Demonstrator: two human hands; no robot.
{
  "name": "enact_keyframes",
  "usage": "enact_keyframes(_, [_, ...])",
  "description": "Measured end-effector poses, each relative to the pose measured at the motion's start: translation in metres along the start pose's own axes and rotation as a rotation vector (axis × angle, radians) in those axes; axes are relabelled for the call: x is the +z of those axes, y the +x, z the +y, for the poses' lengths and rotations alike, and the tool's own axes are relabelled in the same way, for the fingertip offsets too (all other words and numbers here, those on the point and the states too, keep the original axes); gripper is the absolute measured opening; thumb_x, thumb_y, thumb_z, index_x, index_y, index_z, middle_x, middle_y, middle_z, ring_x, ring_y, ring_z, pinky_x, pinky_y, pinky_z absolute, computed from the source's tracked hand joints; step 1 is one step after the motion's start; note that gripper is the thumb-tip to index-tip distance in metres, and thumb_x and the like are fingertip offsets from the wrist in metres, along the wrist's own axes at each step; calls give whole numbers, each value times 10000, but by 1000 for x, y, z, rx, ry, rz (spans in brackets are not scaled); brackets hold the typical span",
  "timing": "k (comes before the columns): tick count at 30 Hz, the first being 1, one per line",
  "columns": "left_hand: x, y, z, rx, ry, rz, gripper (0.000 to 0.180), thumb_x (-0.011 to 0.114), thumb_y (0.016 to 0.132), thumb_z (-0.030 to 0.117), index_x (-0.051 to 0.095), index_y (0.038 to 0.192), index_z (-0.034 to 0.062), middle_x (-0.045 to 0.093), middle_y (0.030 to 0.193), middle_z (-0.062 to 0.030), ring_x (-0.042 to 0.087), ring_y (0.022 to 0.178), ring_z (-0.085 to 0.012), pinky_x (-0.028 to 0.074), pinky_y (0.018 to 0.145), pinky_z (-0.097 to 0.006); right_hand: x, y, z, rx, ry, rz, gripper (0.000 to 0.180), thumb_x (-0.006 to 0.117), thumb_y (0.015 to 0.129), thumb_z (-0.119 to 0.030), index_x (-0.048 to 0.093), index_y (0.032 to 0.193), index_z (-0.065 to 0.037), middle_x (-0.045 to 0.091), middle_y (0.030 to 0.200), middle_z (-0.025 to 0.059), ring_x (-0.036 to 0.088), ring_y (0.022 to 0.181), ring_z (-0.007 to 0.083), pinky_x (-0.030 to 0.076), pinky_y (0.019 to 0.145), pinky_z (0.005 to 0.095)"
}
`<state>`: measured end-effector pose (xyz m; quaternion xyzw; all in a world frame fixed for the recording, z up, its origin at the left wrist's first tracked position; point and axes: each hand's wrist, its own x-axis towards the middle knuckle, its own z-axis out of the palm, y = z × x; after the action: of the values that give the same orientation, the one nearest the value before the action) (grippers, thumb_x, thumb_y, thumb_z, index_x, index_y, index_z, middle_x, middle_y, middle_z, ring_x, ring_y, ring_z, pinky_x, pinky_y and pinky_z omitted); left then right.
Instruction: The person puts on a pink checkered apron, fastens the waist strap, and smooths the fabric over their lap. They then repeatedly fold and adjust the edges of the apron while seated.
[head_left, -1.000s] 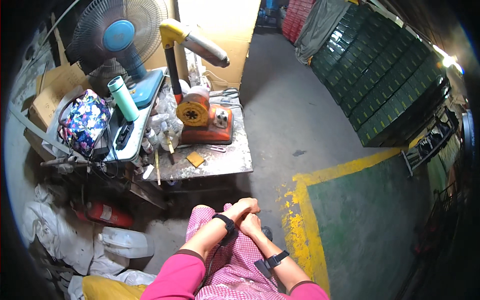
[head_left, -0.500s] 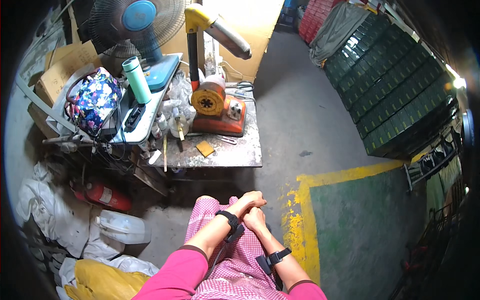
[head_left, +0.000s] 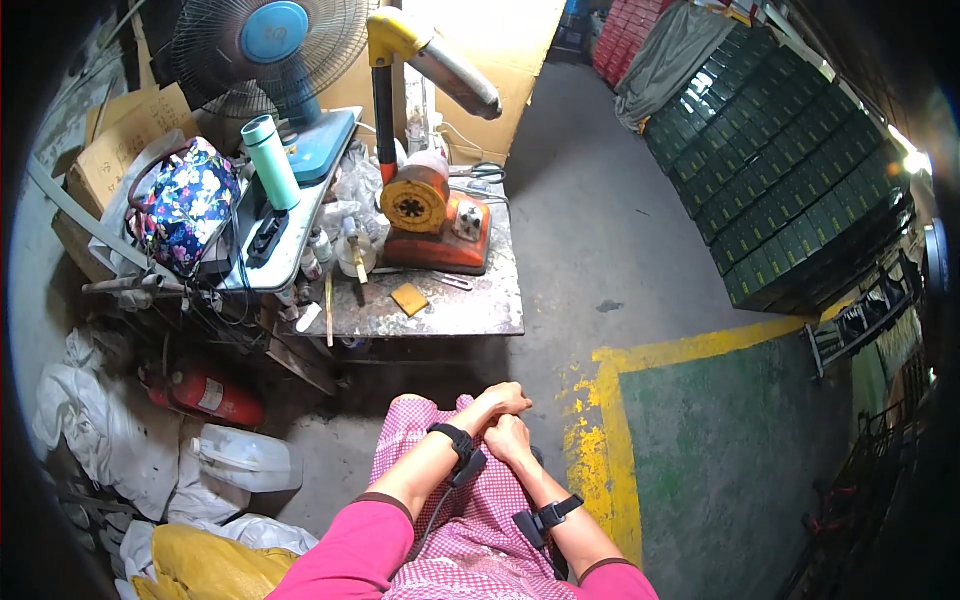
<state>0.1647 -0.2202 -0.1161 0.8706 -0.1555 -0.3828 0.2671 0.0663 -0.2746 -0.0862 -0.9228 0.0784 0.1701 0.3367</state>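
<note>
Over my lap, on the pink checked apron (head_left: 455, 530), my two hands rest close together. My left hand (head_left: 508, 398) is curled closed, just beyond my right hand (head_left: 508, 438), which is also closed with its knuckles up. The hands touch or nearly touch. The undersides of the fingers are turned away, so whatever they hold, if anything, is hidden. A black strap with a small device sits on each forearm.
Ahead stands a worn workbench (head_left: 480, 318) with an orange machine (head_left: 440, 245), scissors (head_left: 485, 172) and a yellow block (head_left: 409, 299). A fan (head_left: 275, 32), green bottle (head_left: 270, 165), red extinguisher (head_left: 215, 393) and plastic jug (head_left: 250, 459) are left. Dark stacked boxes (head_left: 790, 190) stand right.
</note>
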Motion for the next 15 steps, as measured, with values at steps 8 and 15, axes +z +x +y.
enact_keyframes(8, [0, 1, 0, -24, -28, 9, 375, 568, 858, 359, 665, 1114, 103, 658, 1081, -158, 625, 1013, -313, 482, 879, -401, -1, 1, 1, 1, 2, -3, 412, 534, 775, -334, 666, 932, 23, 647, 944, 267, 623, 936, 406, 480, 842, 482])
enact_keyframes(15, [1, -12, 4, 65, -98, 163, 372, 545, 850, 327, 662, 1091, 69, 660, 1041, -179, 633, 986, -321, 482, 878, -395, -5, -5, 0, -44, 31, -1, 411, 537, 770, -328, 662, 961, 14, 646, 958, 259, 616, 950, 409, 480, 846, 476])
